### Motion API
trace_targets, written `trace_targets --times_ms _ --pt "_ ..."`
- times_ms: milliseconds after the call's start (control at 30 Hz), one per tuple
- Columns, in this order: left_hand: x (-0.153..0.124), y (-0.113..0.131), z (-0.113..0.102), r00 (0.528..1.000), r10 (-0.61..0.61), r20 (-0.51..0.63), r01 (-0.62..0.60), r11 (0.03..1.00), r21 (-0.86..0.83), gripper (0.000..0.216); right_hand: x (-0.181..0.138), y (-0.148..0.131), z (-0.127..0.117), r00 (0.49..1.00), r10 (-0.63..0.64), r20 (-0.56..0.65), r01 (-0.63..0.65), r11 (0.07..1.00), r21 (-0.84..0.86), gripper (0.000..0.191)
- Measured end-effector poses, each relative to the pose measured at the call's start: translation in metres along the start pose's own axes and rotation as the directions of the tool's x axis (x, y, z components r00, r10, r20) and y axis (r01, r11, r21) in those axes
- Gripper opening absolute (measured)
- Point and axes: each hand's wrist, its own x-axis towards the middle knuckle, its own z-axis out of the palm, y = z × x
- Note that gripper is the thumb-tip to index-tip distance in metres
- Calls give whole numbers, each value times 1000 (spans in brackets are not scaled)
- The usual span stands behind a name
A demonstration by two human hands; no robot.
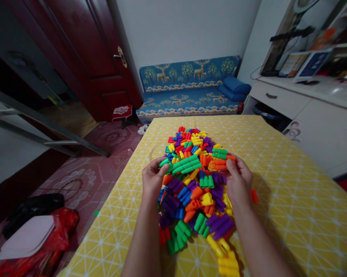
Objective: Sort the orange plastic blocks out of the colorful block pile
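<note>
My left hand [154,175] pinches the left end of a joined strip of green bullet-shaped plastic building blocks [186,164], held above the pile. My right hand [239,175] grips an orange bullet-shaped building block piece [219,164] between thumb and fingers. Just above that orange piece shows a green block [219,153]; whether the two are joined I cannot tell. Below both hands spreads a long heap of similar blocks in purple, yellow, blue, red, orange and green, among them a purple piece [219,226] and a green one [180,235] near me.
The heap rests on a table with a yellow patterned cloth [283,184]. One orange block [254,196] lies apart, right of my forearm. Beyond the table stands a blue sofa [187,86]. A white cabinet [314,123] is at the right, a dark red door [87,50] at the left.
</note>
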Motion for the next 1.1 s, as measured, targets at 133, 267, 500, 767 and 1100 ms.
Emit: trace_targets --times_ms 133,267,500,767,1100 --pt "-9 6 15 999 -40 28 42 996 -78 37 -16 -16 11 942 84 325 -90 996 3 34" --pt "-15 8 22 993 -51 107 59 996 -74 37 -24 -19 15 883 163 441 -113 984 -137 36" --pt "-9 8 13 998 -7 -67 3 998 -66 38 -11 -11 7 963 108 246 -101 994 -44 35" --pt "-13 3 22 1000 -32 1 32 996 -81 40 -17 -12 11 913 262 313 -287 957 36 38" --pt "-24 10 34 996 7 89 1 996 -87 33 -31 -33 21 747 296 595 -312 947 -80 78"
